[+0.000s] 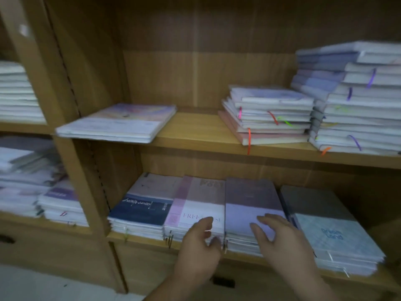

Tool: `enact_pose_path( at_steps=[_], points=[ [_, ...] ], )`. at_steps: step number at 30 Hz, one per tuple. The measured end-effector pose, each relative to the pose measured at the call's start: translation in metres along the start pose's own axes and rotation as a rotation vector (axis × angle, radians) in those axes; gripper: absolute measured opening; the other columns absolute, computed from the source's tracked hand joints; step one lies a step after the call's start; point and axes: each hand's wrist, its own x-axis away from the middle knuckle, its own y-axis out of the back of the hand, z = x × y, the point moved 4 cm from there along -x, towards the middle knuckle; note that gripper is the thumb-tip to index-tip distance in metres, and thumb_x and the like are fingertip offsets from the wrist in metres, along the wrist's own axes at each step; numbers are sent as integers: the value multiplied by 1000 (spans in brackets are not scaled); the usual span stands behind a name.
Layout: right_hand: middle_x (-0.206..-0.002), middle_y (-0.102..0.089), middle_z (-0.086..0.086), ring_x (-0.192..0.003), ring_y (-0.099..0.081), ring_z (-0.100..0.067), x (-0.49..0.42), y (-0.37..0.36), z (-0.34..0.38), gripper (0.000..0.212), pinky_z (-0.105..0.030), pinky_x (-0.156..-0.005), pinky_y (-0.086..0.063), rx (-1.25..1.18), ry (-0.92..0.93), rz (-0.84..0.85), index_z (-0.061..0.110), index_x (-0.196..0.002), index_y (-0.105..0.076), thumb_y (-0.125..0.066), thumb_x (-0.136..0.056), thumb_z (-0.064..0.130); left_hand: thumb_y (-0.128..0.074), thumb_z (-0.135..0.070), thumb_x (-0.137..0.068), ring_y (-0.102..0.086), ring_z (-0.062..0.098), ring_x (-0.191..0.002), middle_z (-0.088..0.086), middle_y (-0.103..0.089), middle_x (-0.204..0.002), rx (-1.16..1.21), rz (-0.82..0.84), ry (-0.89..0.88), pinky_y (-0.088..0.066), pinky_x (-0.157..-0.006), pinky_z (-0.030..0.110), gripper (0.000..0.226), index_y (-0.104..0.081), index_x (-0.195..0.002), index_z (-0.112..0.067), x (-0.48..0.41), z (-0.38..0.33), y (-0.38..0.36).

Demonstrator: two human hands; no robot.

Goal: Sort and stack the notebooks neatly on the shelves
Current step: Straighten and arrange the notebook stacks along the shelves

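Hovering lower centre of frame: your left hand, fingers loosely curled, empty, at front edge of pink notebook stack; your right hand, fingers spread, empty, over lilac notebook stack.

Upper shelf: low stack at left, medium stack right of centre, tall stack just beside it, far right. Lower shelf: four stacks in row, touching. Left hand at second stack front edge; right hand over third stack front.
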Motion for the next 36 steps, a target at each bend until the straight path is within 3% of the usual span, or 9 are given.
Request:
enact_pose_path(
  at_steps=[3,6,12,16,20,24,27,33,36],
  points=[
    [-100,-71,26,-93,-64,3,11,22,75,28,-28,-81,-57,-156,175,13,41,-106,-73,-54,-95,59,-65,-14,-95,-64,-3,-94,-14,-68,-111,-25,-93,-93,-49,-72,5,34,-62,-124,-31,15,-31,66],
    [-66,-65,16,-65,-61,-4,12,51,145,31,-39,-64,-56,-293,337,18,33,-77,-69,-56,-91,58,-63,-12,-96,-64,-4,-86,-10,-69,-102,-50,-120,-180,-49,-71,6,29,-59,-117,-32,29,-69,121],
    [-72,-71,16,-69,-64,2,-24,117,253,16,-19,-65,-50,-529,499,-93,29,-78,-74,-69,-92,36,-68,-16,-93,-64,1,-82,-9,-69,-94,-65,-406,-361,-49,-67,13,17,-68,-105,-28,14,-124,239],
    [-94,-59,14,-77,-55,2,-55,113,293,31,-4,-62,-36,-391,463,-137,27,-116,-71,-63,-94,47,-63,-38,-96,-58,10,-86,1,-59,-107,-185,-784,-328,-47,-69,30,19,-61,-107,-24,-13,-136,333],
    [-98,-67,12,-90,-64,-8,-72,87,309,50,-20,-68,-41,-334,307,8,20,-126,-67,-59,-93,58,-64,-47,-96,-68,21,-89,4,-67,-104,79,-510,-51,-60,-74,40,36,-61,-119,-18,-42,-113,341],
    [-57,-67,4,-48,-64,-11,-70,69,307,33,-23,-47,-48,-464,216,53,23,-121,-67,-62,-96,43,-63,-13,-100,-71,26,-97,13,-71,-108,551,-344,-4,-60,-72,31,10,-64,-109,-10,-47,-114,323],
    [-87,-74,-11,-57,-68,-23,-54,69,294,25,-40,-61,-62,-764,61,108,25,-122,-65,-64,-97,28,-61,-7,-99,-70,22,-87,10,-77,-101,585,-234,-14,-55,-67,29,20,-69,-114,-15,-29,-114,313],
    [-130,-61,6,-108,-67,-14,-2,72,269,53,-36,-101,-53,-976,79,231,27,-142,-54,-73,-92,21,-58,-4,-97,-68,25,-93,9,-76,-111,643,-166,-57,-49,-65,31,31,-70,-121,-20,59,-82,294],
    [-140,-51,11,-107,-61,-5,37,76,256,52,-24,-96,-53,-862,97,127,30,-144,-51,-68,-96,17,-59,-1,-92,-65,25,-91,10,-76,-112,629,-95,-44,-47,-64,34,35,-69,-119,-22,108,-61,275]
  ],
)
